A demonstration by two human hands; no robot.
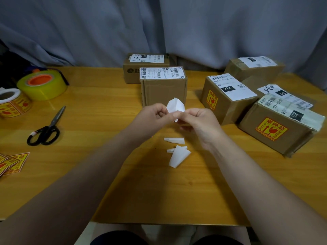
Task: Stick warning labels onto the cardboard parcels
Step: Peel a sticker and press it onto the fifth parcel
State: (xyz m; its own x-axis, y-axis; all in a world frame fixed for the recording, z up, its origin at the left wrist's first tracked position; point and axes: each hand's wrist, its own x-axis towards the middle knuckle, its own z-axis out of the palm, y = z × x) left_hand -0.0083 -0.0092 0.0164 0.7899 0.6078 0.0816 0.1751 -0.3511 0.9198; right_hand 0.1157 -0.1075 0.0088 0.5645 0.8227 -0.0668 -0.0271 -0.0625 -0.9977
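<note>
**Inspector:** Above the middle of the yellow-brown wooden table [109, 183], what was held?

**Assistant:** A creased white paper sheet [175, 107]. The left hand [153, 115] and the right hand [199, 124] both pinched its lower edge, fingertips close together. Its printed side was hidden, so I could not tell label from backing.

**Inspector:** The parcels?

**Assistant:** An upright brown cardboard parcel [163, 89] stood just behind the hands, with no warning label visible on its near face. To the right, a second brown box [230, 110] bore a yellow-and-red warning label [212, 100] on its side. A nearer brown box [292, 144] bore another such label [271, 129].

**Inspector:** Elsewhere?

**Assistant:** White paper scraps [178, 155] lay on the table below the hands. At the left were black-handled scissors [46, 129], a roll of yellowish clear tape [42, 85], a roll of yellow warning labels [13, 103], and loose cut labels [13, 162] at the edge.
</note>
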